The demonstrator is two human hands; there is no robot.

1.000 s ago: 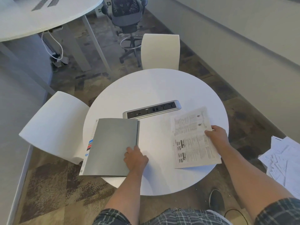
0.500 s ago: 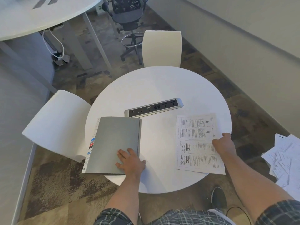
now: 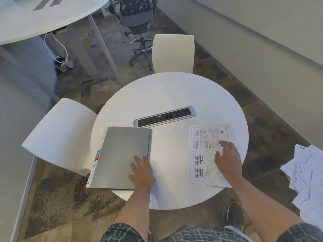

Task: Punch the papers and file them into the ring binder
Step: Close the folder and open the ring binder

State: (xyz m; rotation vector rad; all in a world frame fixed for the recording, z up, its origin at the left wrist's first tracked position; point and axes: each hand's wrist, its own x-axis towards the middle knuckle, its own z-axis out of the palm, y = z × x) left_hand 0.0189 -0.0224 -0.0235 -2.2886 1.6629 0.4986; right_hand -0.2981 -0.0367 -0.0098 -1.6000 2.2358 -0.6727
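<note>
Ring binder [image 3: 122, 157], grey and closed, lies on the left part of the round white table [image 3: 174, 88], and its near corner hangs over the table edge. The left hand [image 3: 142, 172] rests flat on its cover near the spine, fingers straight, holding nothing. If this hand lifts the cover from that corner, the binder can tip or slide off the table, I think.

Printed papers [image 3: 208, 154] lie flat on the right part of the table, close to its right and near edge. The right hand [image 3: 227, 159] is over them with fingers spread and relaxed; it seems to touch the sheet, but I cannot tell surely. A careless push here can send the sheets over the edge, or shift the stack so the holes do not match.

No punch is visible on the table, which would hold up the punching step.

Between binder and papers, further back, a power strip [image 3: 165, 118] sits in the table. Two white chairs [image 3: 173, 53] stand around, and loose sheets [image 3: 309, 175] are scattered on the floor at the right.
</note>
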